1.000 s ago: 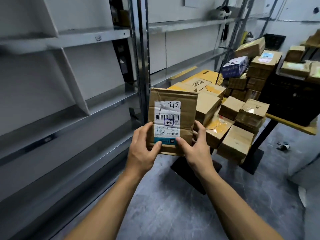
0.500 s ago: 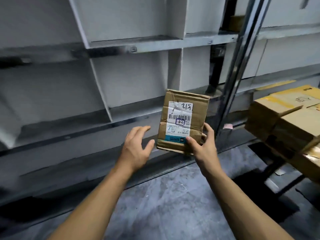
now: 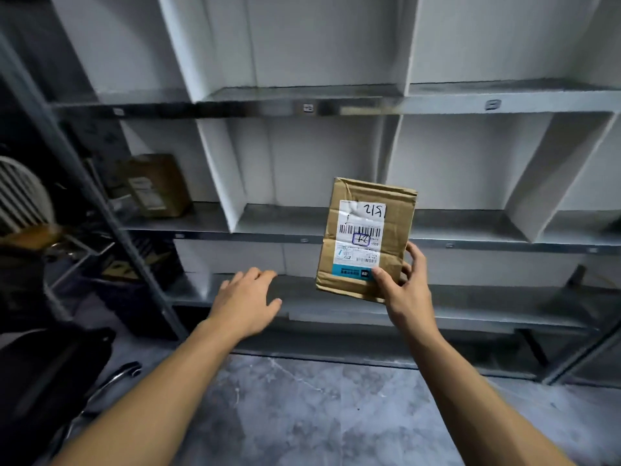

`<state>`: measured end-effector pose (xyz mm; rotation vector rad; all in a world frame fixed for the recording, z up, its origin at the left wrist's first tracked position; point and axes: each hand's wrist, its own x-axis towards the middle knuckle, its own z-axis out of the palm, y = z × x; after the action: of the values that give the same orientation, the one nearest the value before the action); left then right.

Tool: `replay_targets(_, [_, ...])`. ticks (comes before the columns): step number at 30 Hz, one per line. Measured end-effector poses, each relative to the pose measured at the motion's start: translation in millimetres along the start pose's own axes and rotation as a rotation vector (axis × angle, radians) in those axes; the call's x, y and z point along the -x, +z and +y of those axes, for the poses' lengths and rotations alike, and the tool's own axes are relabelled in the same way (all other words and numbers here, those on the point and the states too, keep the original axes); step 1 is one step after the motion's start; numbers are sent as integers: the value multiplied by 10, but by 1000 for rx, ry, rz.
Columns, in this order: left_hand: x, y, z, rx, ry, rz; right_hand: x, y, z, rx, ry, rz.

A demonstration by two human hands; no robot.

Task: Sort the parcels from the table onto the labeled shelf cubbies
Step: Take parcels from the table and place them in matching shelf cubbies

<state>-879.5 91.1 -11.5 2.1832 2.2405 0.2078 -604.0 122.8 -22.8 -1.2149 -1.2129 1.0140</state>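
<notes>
A flat brown cardboard parcel [image 3: 396,210] with a white barcode label, handwritten marks and a blue strip is held upright in front of the shelf. My right hand [image 3: 405,290] grips its lower right corner, thumb on the front and fingers behind. My left hand [image 3: 245,297] hovers open to the left of the parcel, palm down, holding nothing. Behind them stands the metal shelf [image 3: 353,104] with white dividers forming cubbies; small tags sit on its front rails. The middle cubby [image 3: 285,216] right behind the parcel holds nothing.
Another brown parcel [image 3: 153,186] stands in the far-left cubby of the middle row. A dark crate and clutter [image 3: 111,264] sit low at the left, beside a white fan grille [image 3: 20,196]. A black chair [image 3: 50,381] fills the lower left. Grey floor lies below.
My view swung left from the parcel table to face the shelf. My left hand let go of the parcel and drew away to the left. My right hand alone now holds it.
</notes>
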Motion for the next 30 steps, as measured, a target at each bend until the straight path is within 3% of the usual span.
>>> replay_targets(13, [14,-135,-1391,7,-273,75,-497,1830,61,-60,-8,-311])
replay_targets(30, [-905,-144,-3123,55,-466,174,-1501,4130,-92,-49,-94,-496])
